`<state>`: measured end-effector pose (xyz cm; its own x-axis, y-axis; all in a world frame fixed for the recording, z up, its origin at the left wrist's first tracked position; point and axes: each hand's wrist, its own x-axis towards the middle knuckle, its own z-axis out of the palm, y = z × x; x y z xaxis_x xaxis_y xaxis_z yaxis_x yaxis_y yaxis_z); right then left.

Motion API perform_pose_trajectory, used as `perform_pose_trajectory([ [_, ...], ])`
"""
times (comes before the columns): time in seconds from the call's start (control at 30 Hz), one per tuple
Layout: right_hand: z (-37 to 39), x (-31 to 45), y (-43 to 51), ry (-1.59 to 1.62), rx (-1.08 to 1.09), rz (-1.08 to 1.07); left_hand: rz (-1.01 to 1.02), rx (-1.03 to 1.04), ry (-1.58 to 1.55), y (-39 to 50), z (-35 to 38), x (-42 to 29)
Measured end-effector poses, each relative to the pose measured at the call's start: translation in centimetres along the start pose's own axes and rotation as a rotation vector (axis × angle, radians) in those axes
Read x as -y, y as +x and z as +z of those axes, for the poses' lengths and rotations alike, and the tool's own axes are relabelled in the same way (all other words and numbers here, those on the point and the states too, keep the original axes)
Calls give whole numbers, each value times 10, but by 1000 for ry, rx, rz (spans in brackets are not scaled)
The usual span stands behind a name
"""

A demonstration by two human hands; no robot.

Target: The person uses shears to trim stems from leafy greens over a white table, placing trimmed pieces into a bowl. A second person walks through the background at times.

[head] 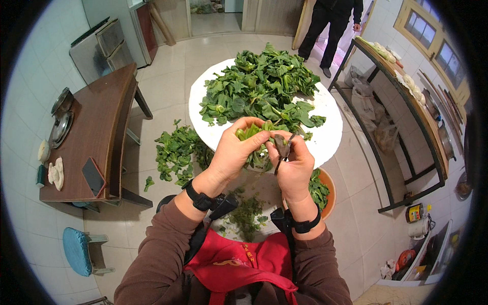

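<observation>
A bunch of leafy greens with pale green stems (249, 131) is held in my left hand (244, 145), over the near edge of a round white table (328, 143). My right hand (293, 164) meets it at the stems and grips a small dark blade (282, 146), perhaps a knife; its exact shape is partly hidden by the fingers. Beyond both hands, a large heap of leafy greens (263, 84) covers much of the tabletop. Below the hands, leaf scraps (248, 215) lie near my lap.
More greens (175, 152) lie on the floor at left, and others fill an orange basin (331, 187) at right. A brown wooden table (99, 114) bears a phone (93, 177). At right stands a metal-framed shelf (411, 152). A person (328, 30) stands beyond the round table.
</observation>
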<state>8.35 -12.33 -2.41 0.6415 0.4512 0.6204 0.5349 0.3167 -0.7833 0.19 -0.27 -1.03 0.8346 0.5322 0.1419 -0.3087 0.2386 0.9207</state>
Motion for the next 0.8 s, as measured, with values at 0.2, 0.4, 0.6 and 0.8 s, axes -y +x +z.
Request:
perform_pose_trajectory([
  [0.2, -2, 10, 1, 30, 18, 47, -10, -22, -6, 3, -9, -6],
  [0.4, -32, 10, 17, -538, -39, 9, -39, 80, 4, 1, -12, -18],
  [0.6, -42, 7, 20, -712, 66, -172, -21, 108, 121, 1, -11, -14],
  [0.8, -45, 9, 16, -780, 143, -195, 35, 171, 223, -1, -11, -5],
])
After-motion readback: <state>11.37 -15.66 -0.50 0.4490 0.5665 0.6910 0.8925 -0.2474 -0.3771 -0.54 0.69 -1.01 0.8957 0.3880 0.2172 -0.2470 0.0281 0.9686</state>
